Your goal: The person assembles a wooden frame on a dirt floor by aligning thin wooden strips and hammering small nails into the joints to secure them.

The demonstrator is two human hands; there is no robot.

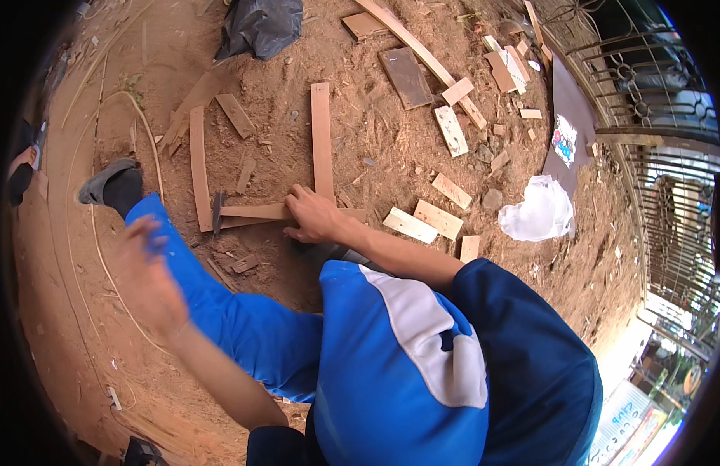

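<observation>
My right hand (313, 215) is closed round the wooden handle of a hammer (255, 211). The dark hammer head points left, against the lower end of a long upright-lying board (199, 167). Below the handle lies a crosswise wooden strip (240, 223), partly hidden by the hammer and hand. A second long board (321, 140) runs away from me, its near end by my right hand. Off to the left, my left hand (150, 272) is raised over my blue trouser leg. Motion smears its fingers, so I cannot see whether it holds anything.
Several short wood offcuts (438, 220) lie right of the boards. Farther off are a dark brown panel (406, 78), a long strip (422, 58) and a black plastic bag (260, 27). A white plastic bag (537, 210) lies near a metal fence (667, 210). A cable (104, 245) crosses the dirt.
</observation>
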